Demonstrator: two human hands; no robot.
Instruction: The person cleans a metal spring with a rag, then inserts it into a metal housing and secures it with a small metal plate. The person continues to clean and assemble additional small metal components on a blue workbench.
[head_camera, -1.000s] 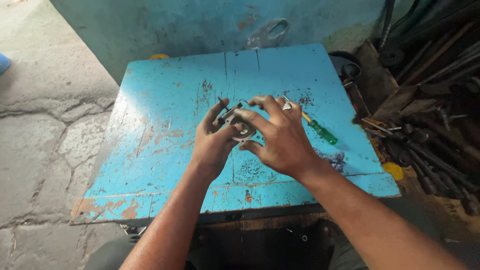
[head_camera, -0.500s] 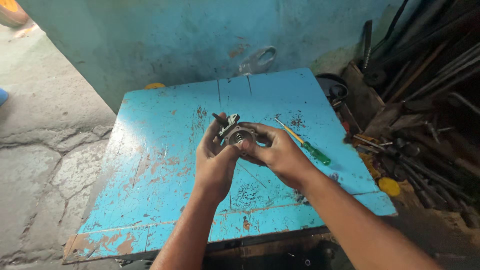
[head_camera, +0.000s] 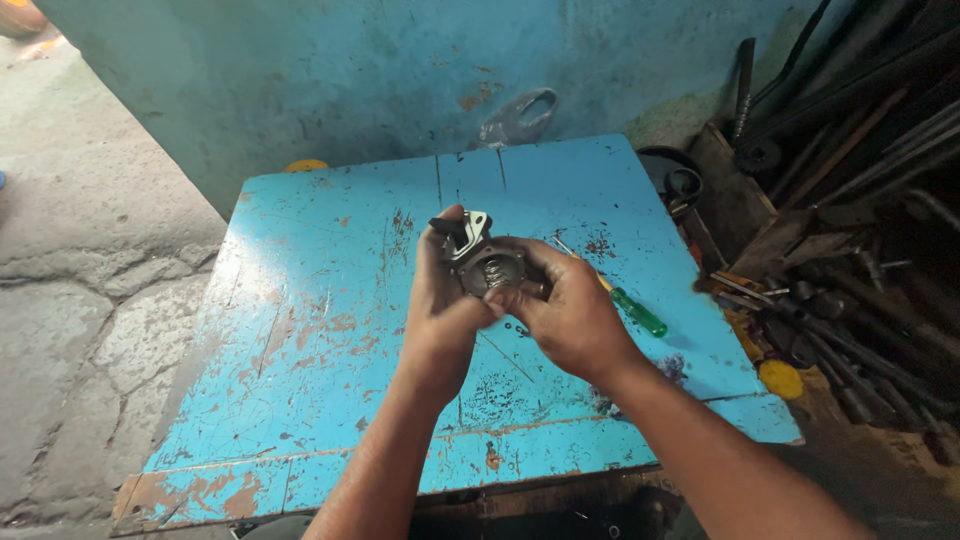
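A rough repair workshop, probably a roadside or backyard one. The table (head_camera: 330, 330) is worn wood painted blue, chipped and scratched. Against the right side lies a heap of dark metal rods and tools (head_camera: 850, 260). A green-handled screwdriver (head_camera: 632, 310) lies on the table. The cracked concrete floor (head_camera: 80, 300) and stained blue wall (head_camera: 350, 80) fit.

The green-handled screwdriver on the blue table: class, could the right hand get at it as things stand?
Probably yes, once freed. The green-handled screwdriver lies bare on the worn blue wooden table, just beyond the right hand, but both that and the left hand grip the grey metal part.
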